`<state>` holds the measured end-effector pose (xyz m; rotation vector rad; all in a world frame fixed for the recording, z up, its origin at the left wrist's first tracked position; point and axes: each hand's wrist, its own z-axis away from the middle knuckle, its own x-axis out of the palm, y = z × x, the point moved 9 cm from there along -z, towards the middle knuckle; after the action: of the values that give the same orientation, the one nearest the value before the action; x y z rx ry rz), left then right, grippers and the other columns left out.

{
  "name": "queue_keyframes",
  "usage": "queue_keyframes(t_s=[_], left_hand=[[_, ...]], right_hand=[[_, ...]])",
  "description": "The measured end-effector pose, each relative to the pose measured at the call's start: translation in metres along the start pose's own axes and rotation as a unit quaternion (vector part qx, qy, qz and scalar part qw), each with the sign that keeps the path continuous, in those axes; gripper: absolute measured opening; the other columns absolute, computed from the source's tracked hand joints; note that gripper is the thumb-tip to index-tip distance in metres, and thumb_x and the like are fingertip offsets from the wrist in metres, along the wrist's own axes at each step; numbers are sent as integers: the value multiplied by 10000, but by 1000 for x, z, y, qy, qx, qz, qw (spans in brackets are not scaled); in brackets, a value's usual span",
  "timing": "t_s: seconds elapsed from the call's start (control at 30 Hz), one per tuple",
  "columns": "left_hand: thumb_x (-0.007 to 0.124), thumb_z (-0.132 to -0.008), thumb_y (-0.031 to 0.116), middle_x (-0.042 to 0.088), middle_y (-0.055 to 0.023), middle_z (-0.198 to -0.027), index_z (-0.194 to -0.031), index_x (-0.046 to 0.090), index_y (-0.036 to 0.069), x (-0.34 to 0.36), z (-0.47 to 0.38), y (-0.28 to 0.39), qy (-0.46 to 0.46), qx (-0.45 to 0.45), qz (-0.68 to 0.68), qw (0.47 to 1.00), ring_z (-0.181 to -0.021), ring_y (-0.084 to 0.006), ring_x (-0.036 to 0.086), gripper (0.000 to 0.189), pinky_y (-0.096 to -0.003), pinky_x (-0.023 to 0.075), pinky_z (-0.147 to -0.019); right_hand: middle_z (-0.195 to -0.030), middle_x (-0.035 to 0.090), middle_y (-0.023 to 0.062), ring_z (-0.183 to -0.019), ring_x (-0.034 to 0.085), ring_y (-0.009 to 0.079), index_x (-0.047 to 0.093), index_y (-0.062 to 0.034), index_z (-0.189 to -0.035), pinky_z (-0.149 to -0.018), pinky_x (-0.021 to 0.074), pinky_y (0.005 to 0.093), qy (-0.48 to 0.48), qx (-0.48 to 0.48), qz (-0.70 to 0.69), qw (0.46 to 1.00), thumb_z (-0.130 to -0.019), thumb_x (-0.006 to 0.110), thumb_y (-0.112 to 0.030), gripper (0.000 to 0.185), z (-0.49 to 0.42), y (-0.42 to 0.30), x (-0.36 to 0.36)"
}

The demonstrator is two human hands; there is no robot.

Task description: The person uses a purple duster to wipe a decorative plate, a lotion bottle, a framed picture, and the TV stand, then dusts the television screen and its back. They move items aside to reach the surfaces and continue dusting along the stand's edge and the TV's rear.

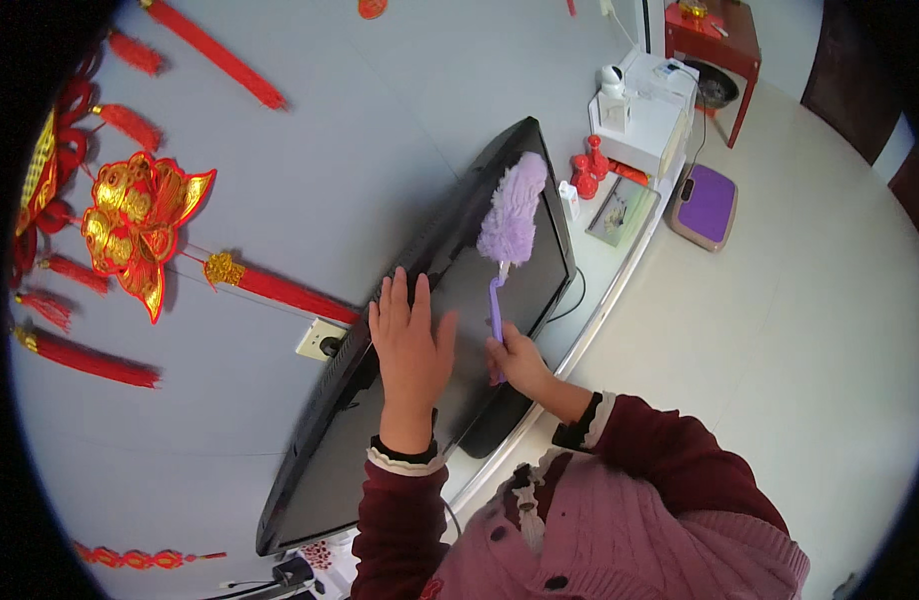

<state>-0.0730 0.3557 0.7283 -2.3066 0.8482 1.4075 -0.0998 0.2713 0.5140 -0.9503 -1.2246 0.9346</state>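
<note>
My right hand [521, 364] is closed around the purple plastic handle of a fluffy lilac duster [513, 210]. The duster's head lies over the upper right part of a black flat-screen television [459, 330], at its screen and frame. My left hand [411, 337] is spread flat, palm towards the television, with its fingertips at the top edge of the frame. It holds nothing. The television stands on a white cabinet [572, 352] close to the grey wall, and part of its screen is hidden behind my hands.
Red vases [585, 176], a small white box [569, 199], a framed picture [617, 210] and a white camera [612, 79] stand right of the television. A wall socket [321, 340] with a plug is behind it. Red hangings [141, 225] are on the wall. A purple-topped scale [705, 206] lies on the floor.
</note>
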Motion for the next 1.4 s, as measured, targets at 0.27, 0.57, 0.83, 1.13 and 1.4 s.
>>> queue_keyframes(t_s=[0.27,0.57,0.83,1.13,1.4], left_hand=[[689,-935,267,459,-268,-1513,-1393,569,1,1,-6,6,-4,-16,-9,1000,-1402,-464,426,542,-594,298,-1159],[665,-962,245,436,-265,-1536,-1408,551,0,3,-11,16,-11,-28,-1,1000,-1433,-453,397,521,-592,274,-1178],[688,-949,140,556,-248,-1441,-1368,572,-45,24,-20,46,-24,50,161,985,-1346,-416,527,473,-482,417,-1116],[620,-1000,344,561,-284,-1411,-1500,438,-30,148,14,35,-254,-127,256,924,-1305,-394,554,650,-405,447,-1072],[612,-1013,306,705,-103,-1045,-1266,605,1,254,64,15,-337,-268,414,802,-930,-226,673,397,-360,524,-852]], right_hand=[[-742,557,59,-559,599,187,473,-18,-1141,-480,513,360,-3,44,-4,999,-1068,509,-195,195,5,-5,-4],[-688,548,59,-518,568,182,456,-36,-1150,-491,513,351,14,50,0,999,-1072,495,-201,186,4,1,-19],[-664,582,83,-514,598,205,386,-48,-1469,-484,510,367,22,12,42,999,-1059,483,-184,442,12,2,-27],[-690,614,88,-532,625,205,424,-51,-1447,-507,538,353,31,39,-2,999,-1062,476,-218,423,10,15,-41],[-737,626,74,-551,666,216,463,-26,-1374,-494,564,347,40,210,-1,977,-1040,501,-187,373,24,49,-52]])
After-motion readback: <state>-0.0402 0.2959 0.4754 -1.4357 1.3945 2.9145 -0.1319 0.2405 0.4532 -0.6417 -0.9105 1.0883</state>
